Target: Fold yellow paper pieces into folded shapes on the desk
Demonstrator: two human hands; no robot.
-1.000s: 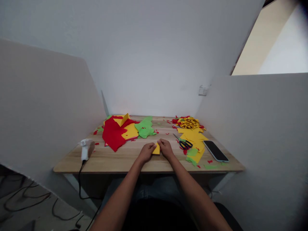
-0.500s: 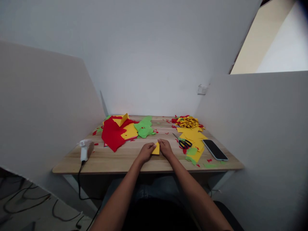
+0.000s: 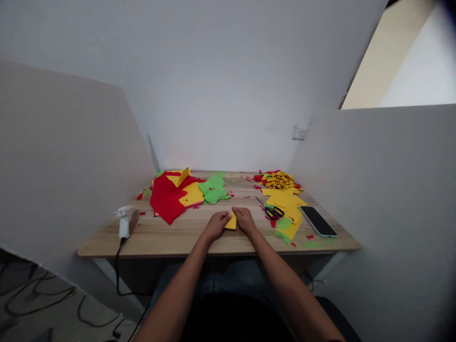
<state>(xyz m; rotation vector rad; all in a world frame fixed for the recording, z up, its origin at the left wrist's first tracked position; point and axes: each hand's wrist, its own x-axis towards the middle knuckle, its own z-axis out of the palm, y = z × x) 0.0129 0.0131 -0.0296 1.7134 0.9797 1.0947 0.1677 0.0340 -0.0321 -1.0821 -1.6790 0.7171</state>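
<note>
A small piece of yellow paper [image 3: 231, 223] is held between my two hands, just above the front middle of the table. My left hand [image 3: 217, 225] is closed on its left side, thumb on top. On the other side, my right hand [image 3: 244, 219] pinches the paper's right edge, with its thumb at the upper corner. The fingers under the paper are hidden. To the right of my hands lie scissors [image 3: 273, 212] with dark handles, among yellow paper sheets [image 3: 289, 202] and green scraps [image 3: 284, 224].
Red paper [image 3: 166, 199] and green paper [image 3: 214, 188] lie at the back left of the wooden table [image 3: 171, 242]. A heap of folded yellow pieces [image 3: 278, 180] sits at the back right. A phone [image 3: 318, 221] lies at the right; a white corded device [image 3: 124, 225] stands at the left.
My right thumb has shifted slightly left along the top of the yellow paper. My left hand and the things on the table look the same.
</note>
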